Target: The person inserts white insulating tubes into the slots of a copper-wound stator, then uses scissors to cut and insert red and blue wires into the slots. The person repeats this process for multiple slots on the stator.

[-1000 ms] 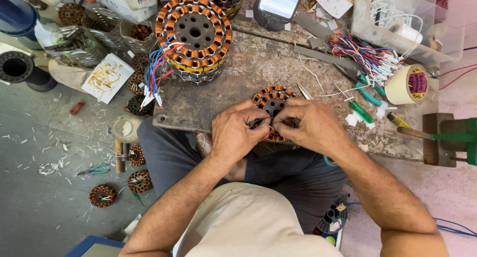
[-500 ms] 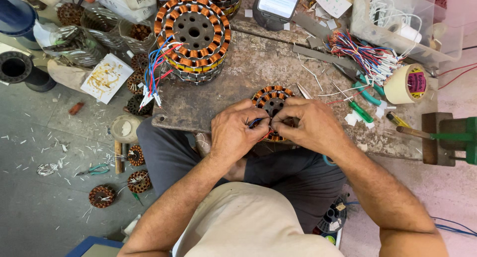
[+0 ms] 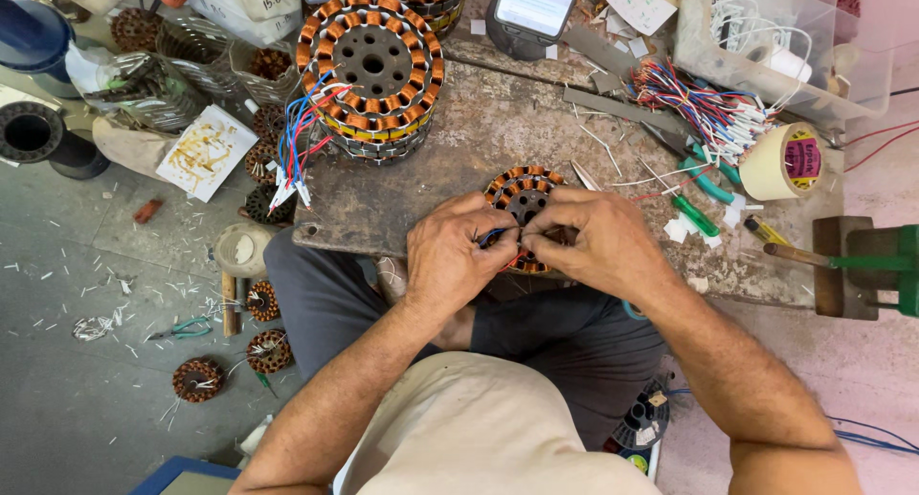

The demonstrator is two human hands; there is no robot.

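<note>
A small round stator with copper windings (image 3: 522, 191) lies near the front edge of a worn board (image 3: 479, 131). My left hand (image 3: 452, 256) and my right hand (image 3: 593, 241) meet over its near side. Both pinch thin blue and red wires (image 3: 498, 236) coming off the stator, fingertips almost touching. The near half of the stator is hidden under my fingers.
A stack of large wound stators (image 3: 371, 69) with coloured leads stands at the back left of the board. A bundle of coloured wires (image 3: 704, 107), a tape roll (image 3: 785, 160), green-handled tools (image 3: 694, 215) and a phone (image 3: 536, 5) lie around. Small stators (image 3: 196, 378) and pliers (image 3: 182, 330) sit on the floor.
Both hands stay on the small stator; the fingers have shifted only slightly on the wires.
</note>
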